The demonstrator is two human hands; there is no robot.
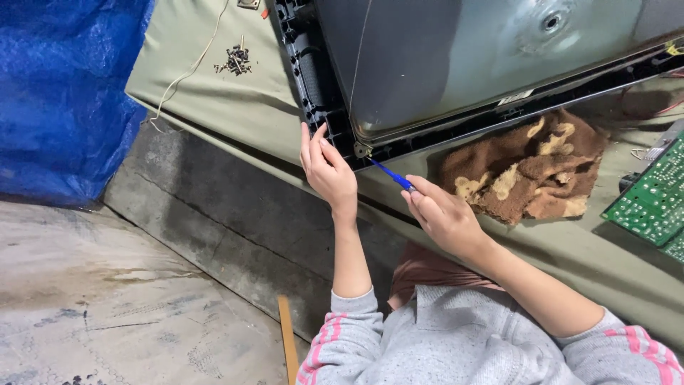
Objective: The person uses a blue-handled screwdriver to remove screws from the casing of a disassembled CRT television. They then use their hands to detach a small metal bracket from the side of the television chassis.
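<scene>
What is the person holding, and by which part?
The right hand holds a blue screwdriver by its handle end; the left hand only rests on the black frame.

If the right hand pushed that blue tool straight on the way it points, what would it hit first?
Probably the small metal corner bracket on the black frame; the blue screwdriver in the right hand points at it.

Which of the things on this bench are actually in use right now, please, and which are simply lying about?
In use: blue screwdriver in the right hand; black frame steadied by the left hand; grey tube.
Lying about: brown cloth, green circuit board, screw pile, blue tarpaulin.
</scene>
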